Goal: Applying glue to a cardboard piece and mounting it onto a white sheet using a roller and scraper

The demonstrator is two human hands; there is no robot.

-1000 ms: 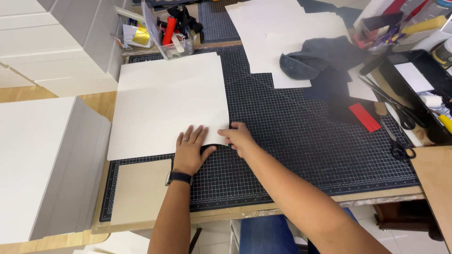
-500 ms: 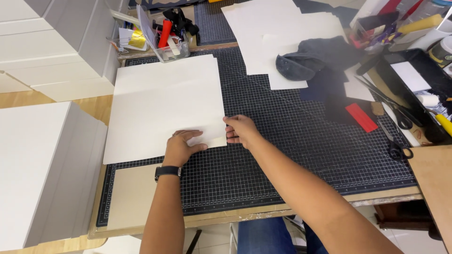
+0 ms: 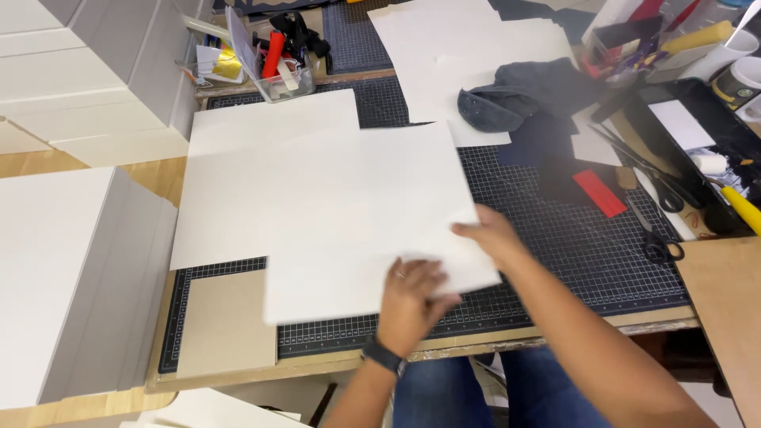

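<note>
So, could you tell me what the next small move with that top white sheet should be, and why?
Probably slide the top white sheet clear to the right. Both the left hand and the right hand grip its near right corner, and it lies skewed, partly off the white stack on the cutting mat.

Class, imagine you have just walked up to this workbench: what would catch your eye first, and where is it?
First, the large white sheet held at its near edge by the left hand and right hand, over the dark gridded cutting mat at the centre. Next, the red block on the mat to the right, near the black scissors. On the left stand tall white boxes.
</note>
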